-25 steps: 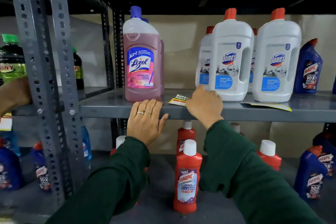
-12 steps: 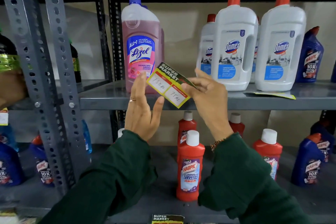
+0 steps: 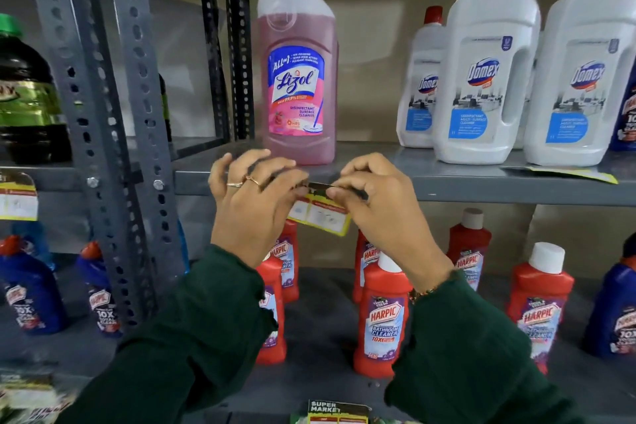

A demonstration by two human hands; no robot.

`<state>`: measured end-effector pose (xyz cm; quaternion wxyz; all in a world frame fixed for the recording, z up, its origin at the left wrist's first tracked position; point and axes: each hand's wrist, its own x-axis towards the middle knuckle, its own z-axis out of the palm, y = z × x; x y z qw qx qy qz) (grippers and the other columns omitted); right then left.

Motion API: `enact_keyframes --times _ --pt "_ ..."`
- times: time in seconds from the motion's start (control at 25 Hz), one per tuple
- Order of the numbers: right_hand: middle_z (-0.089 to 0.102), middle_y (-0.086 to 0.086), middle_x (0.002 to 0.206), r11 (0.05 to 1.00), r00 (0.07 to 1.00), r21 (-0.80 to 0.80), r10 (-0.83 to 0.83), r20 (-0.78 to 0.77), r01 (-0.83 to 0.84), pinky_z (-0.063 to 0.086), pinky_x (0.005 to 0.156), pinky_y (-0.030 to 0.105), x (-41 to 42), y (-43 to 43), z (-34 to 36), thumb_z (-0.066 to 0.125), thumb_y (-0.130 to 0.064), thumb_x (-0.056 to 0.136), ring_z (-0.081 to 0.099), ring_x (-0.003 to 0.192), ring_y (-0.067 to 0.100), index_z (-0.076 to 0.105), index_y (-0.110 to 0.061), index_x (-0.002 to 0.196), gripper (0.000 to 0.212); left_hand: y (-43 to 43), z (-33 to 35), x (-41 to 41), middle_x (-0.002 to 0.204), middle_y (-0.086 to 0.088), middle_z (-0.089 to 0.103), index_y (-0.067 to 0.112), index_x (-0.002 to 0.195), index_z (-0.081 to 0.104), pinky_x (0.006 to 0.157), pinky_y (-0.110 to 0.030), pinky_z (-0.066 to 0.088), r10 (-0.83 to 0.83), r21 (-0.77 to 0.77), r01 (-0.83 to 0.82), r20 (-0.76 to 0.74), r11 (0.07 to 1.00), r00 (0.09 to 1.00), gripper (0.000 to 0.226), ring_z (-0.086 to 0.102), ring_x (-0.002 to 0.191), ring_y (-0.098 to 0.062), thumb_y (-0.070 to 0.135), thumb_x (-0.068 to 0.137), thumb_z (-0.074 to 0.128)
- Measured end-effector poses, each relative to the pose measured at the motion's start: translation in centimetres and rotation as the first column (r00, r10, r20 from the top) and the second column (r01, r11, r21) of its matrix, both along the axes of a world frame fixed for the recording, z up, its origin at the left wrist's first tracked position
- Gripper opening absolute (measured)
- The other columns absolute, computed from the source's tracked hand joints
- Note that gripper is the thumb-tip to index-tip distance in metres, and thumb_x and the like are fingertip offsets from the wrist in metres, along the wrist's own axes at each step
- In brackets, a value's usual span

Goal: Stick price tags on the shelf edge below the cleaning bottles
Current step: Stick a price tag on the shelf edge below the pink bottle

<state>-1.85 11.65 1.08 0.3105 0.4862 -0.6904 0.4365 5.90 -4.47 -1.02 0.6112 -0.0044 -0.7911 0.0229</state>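
Both hands are pinching the price tag (image 3: 321, 215) by its top corners, the left hand (image 3: 253, 205) at its left end, the right hand (image 3: 377, 208) at its right, fingers closed on it. The tag is hanging with its long axis running level along the shelf edge (image 3: 481, 188), right under the pink Lizol bottle (image 3: 297, 79). Pressing straight forward looks like the remaining move; both hands are equally near.
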Motion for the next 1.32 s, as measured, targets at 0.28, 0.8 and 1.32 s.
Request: enact_keyframes --times 0.28,0.8,1.32 --pt "0.063 0.007 0.101 0.998 0.998 -0.049 -0.046 0.030 0.047 0.050 0.076 0.024 0.3 -0.7 -0.6 0.067 -0.014 0.082 0.057 0.087 0.012 0.072 -0.008 0.083 0.008 -0.9 -0.4 -0.1 0.109 0.000 0.069 0.017 0.081 0.070 0.100 -0.045 0.015 -0.073 0.052 0.070 0.048 0.996 0.996 0.029 0.039 0.119 -0.024 0.032 0.086 0.046" --pt "0.059 0.012 0.105 0.972 0.977 -0.100 -0.215 0.011 0.215 0.046 0.076 0.026 0.8 -2.3 -2.0 0.073 -0.011 0.076 0.056 0.095 0.019 0.069 -0.003 0.071 0.010 -1.2 -0.9 -0.2 0.113 -0.005 0.067 0.011 0.076 0.067 0.106 -0.043 0.018 -0.109 0.088 0.100 0.095 0.991 0.990 0.026 0.047 0.112 -0.020 0.027 0.085 0.049" --pt "0.066 0.009 0.079 0.915 0.952 -0.291 -0.303 -0.044 0.278 0.047 0.063 0.030 0.2 -3.9 -1.7 0.069 -0.022 0.079 0.056 0.075 0.021 0.069 -0.007 0.076 0.015 -1.1 0.7 -1.0 0.084 -0.007 0.073 0.007 0.079 0.067 0.076 -0.023 0.040 -0.127 0.162 0.129 -0.023 0.978 0.992 0.026 0.059 0.084 -0.020 0.025 0.086 0.051"
